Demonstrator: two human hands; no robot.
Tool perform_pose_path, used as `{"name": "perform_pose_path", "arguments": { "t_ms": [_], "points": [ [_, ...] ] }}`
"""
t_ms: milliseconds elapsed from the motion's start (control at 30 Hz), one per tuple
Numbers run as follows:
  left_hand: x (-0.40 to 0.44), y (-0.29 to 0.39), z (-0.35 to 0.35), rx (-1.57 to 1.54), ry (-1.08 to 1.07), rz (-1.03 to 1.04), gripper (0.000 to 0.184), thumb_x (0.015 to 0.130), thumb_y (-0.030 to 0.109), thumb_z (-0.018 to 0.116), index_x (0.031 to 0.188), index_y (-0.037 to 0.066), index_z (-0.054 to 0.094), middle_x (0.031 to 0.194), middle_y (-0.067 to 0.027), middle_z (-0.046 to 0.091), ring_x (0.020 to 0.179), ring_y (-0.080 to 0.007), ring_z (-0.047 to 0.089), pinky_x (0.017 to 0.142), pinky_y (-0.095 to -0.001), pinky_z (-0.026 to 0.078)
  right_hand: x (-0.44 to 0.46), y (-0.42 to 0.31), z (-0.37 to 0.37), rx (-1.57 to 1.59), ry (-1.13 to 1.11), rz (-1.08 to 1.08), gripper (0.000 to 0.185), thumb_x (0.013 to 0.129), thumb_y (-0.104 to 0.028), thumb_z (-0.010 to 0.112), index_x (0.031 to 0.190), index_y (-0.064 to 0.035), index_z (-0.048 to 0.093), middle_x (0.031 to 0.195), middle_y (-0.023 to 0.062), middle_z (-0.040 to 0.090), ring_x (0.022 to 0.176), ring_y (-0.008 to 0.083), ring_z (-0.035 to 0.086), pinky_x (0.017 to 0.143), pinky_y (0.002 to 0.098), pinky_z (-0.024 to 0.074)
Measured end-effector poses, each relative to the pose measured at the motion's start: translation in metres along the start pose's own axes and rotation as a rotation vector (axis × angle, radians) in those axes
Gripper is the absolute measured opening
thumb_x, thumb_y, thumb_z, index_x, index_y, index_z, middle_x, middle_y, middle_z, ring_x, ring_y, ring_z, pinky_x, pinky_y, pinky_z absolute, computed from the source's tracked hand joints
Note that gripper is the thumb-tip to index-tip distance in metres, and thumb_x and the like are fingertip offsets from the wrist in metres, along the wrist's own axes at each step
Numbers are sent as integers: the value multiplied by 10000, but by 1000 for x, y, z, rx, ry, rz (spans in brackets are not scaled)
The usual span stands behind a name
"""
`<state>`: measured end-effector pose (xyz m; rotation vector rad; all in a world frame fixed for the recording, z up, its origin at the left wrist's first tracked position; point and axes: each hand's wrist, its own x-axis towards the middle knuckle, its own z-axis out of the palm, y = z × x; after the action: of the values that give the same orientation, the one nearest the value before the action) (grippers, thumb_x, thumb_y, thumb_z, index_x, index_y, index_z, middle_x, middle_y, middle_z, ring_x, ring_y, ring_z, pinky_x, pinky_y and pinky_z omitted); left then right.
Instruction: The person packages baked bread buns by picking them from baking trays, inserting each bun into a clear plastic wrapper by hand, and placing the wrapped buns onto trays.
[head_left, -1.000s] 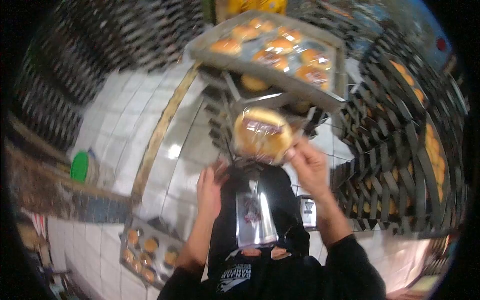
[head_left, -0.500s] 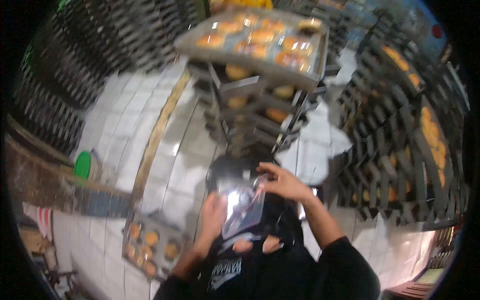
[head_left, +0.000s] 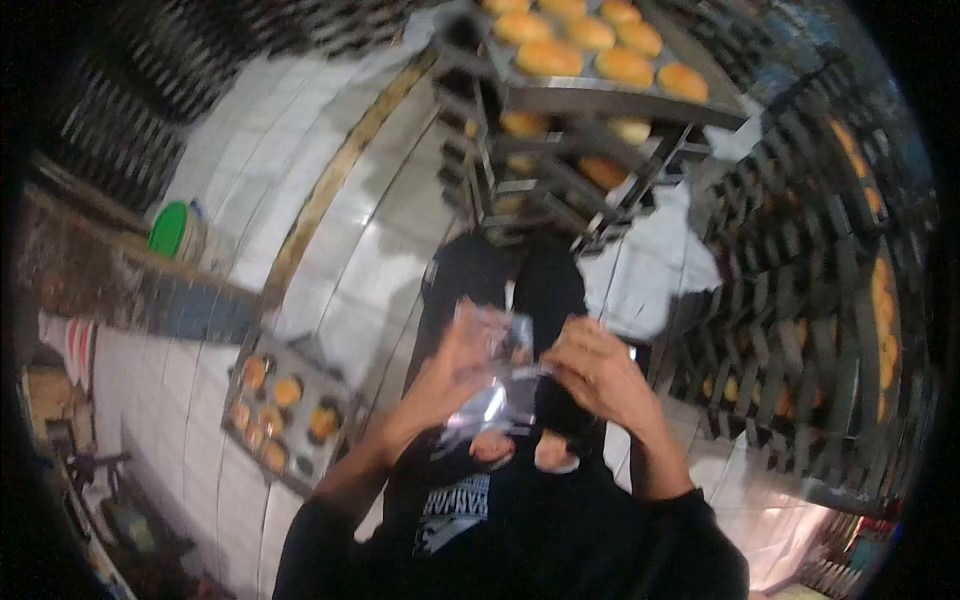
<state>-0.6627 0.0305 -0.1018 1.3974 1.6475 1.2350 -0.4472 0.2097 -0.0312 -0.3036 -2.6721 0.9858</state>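
Observation:
A clear plastic bag [head_left: 497, 402] hangs in front of my black shirt, shiny and partly see-through. My left hand [head_left: 468, 350] is closed on its left side, the fingers somewhat blurred. At the bag's upper right edge, my right hand [head_left: 598, 368] pinches the plastic between thumb and fingers. Beyond my knees stands a metal rack [head_left: 500, 190]. On its top lies a dark tray [head_left: 600, 100] of golden oval buns [head_left: 548, 58], with more buns on the levels below.
On the floor at left sits a tray [head_left: 312, 455] with several round buns, some apparently wrapped. A green-lidded bucket [head_left: 170, 230] stands farther off. To the right rises a stack of dark trays [head_left: 780, 330] holding bread. White plastic sheeting [head_left: 640, 270] lies beside the rack.
The tray of wrapped buns at the rack top is out of view, and bare buns show there. My right hand has moved slightly right and down; both hands stay on the bag.

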Motion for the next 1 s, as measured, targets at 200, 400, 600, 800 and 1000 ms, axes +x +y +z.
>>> {"name": "perform_pose_path", "arguments": {
  "t_ms": [200,400,600,800,1000],
  "points": [
    [62,-47,-49,-827,85,-238,222,1002,178,640,1119,-8,679,986,-127,743,851,-198,740,713,-308,587,42,31,-33,-895,-289,149,683,855,-300,813,1443,-106,524,1556,157,463,1358,414,512,1089,543,444],
    [102,-65,-25,-1144,283,-317,225,1052,239,552,1032,30,634,903,-120,721,848,-249,738,737,-365,588,243,22,-197,-233,376,198,447,1035,-385,583,1228,10,664,1096,172,734,1014,311,698,882,401,529],
    [99,-76,-8,-1102,439,-357,233,1038,264,607,1033,32,630,922,-122,734,797,-211,726,709,-335,576,348,80,-190,-605,-7,521,682,902,-602,679,1206,8,671,1007,244,729,986,351,694,886,435,523],
    [114,-76,-30,-1159,471,-367,252,1043,260,589,1131,25,606,1092,-165,720,954,-249,723,828,-401,594,293,32,-171,-322,85,350,662,793,-420,844,1227,34,635,1097,181,715,1013,246,682,878,383,529],
    [156,-66,-57,-1393,589,-361,272,1012,261,639,1159,36,603,1121,-159,715,1059,-283,708,872,-415,585,200,-25,-116,370,493,96,559,810,-202,862,1245,-22,561,1143,99,675,1027,198,671,916,349,549]
  ]
}}
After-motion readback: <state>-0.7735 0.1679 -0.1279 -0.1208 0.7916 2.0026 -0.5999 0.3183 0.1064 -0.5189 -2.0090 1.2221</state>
